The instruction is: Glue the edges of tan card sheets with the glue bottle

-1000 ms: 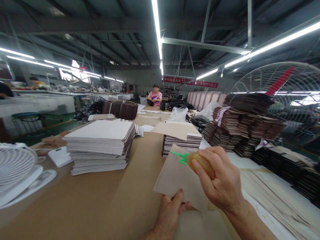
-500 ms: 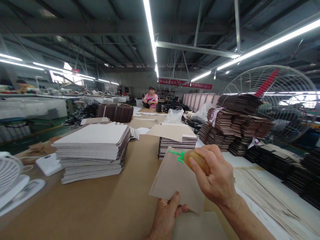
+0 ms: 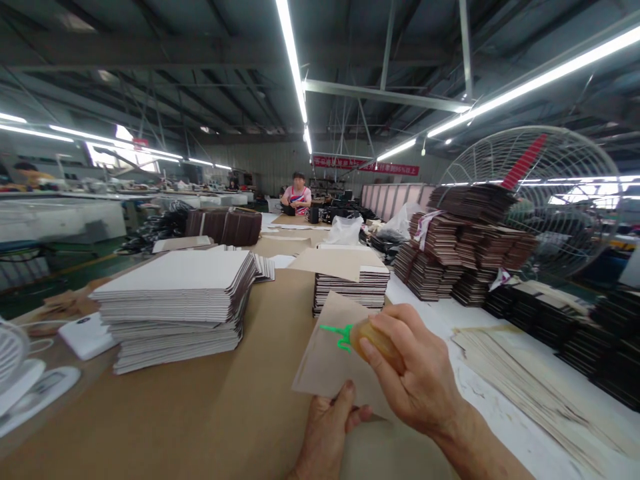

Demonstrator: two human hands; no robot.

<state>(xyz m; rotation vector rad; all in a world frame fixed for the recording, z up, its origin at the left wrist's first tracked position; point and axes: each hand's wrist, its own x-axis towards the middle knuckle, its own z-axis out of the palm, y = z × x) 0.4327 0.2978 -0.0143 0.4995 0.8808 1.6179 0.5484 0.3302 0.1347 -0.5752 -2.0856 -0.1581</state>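
Observation:
My left hand (image 3: 330, 423) pinches the lower edge of a beige rectangular sheet (image 3: 313, 370), thumb on top and fingers under it. The sheet is tilted above the brown tabletop. In my right hand (image 3: 420, 373) is a yellowish glue bottle (image 3: 377, 343), fingers wrapped round its body. Its bright green nozzle (image 3: 343, 333) points left over the upper part of the sheet. Whether the tip touches the sheet, I cannot tell. My right hand hides the sheet's right side. Below my hands lies another beige piece (image 3: 395, 450), partly covered.
A tall stack of white panels (image 3: 173, 277) stands left; a shorter dark-edged stack (image 3: 350, 287) is just beyond the sheet. Brown bundles (image 3: 450, 253), black stacks (image 3: 565, 333) and a large fan (image 3: 565, 193) fill the right. Across the table is a person (image 3: 297, 193).
My right hand has moved the glue bottle left and slightly down across the sheet. My left hand keeps its hold on the edge. The whole view has shifted a little.

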